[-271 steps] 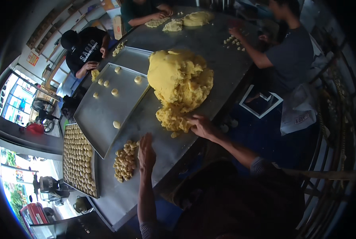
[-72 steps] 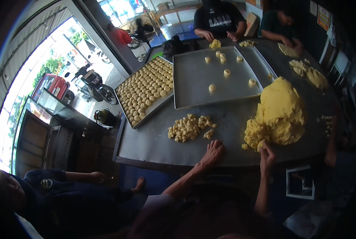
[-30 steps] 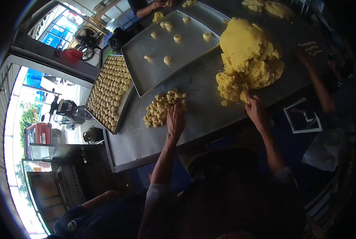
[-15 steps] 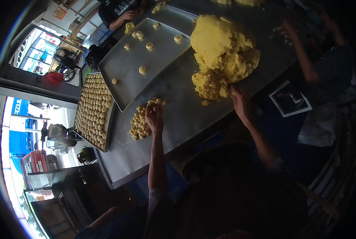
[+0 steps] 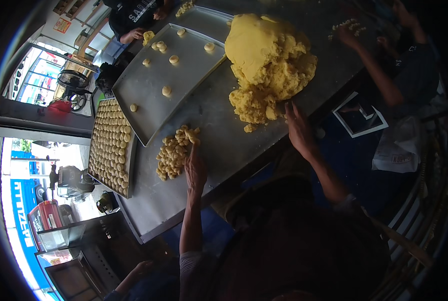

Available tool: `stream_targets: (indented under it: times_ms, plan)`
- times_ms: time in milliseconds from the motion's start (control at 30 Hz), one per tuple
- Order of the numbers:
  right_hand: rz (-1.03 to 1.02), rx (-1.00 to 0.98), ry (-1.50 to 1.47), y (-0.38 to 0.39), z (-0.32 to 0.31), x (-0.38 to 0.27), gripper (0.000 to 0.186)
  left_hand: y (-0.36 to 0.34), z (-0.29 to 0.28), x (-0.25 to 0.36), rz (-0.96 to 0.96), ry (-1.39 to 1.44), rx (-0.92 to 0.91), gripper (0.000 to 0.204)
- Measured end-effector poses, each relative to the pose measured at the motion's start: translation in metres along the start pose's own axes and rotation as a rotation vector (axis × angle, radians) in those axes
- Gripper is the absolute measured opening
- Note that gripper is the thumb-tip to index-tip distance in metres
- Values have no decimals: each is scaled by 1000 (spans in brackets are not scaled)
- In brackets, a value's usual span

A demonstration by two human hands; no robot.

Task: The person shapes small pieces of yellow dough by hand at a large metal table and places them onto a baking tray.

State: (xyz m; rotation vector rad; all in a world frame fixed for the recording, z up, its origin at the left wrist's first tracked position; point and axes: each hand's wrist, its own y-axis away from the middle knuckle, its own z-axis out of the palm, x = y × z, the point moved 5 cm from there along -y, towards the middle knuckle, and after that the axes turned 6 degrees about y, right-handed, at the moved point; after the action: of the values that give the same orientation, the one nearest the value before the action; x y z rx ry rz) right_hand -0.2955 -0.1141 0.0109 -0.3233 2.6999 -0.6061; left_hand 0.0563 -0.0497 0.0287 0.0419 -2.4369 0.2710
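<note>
Dough (image 5: 264,55), lettered shirt (image 5: 126,21), printed bag (image 5: 398,144)

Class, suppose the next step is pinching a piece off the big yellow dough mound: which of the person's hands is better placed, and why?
Probably the right hand: it reaches right up beside the yellow dough mound. The left hand is farther off, by the pile of small pieces.

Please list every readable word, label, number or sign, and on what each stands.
I locate lettering but do not copy it.
Black fabric shirt: white letters, partly readable.
Large blue panel outside: white letters, sideways.
White plastic bag: reddish print, blurred.
Orange rectangular wall sign: too small.
Red vehicle outside: small marks, unreadable.
</note>
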Motion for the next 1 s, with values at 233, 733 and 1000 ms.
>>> stream_targets:
  times_ms: [233,733,1000]
  plan:
    - [121,-37,-348,-30,-3,-3,31,22,12,31,25,40,0,37]
    - [-37,-150,-59,-16,9,19,48,-59,71,21,280,-524,152,35]
    - [57,-274,-316,-7,-23,-25,31,-68,62,25,461,-505,162,35]
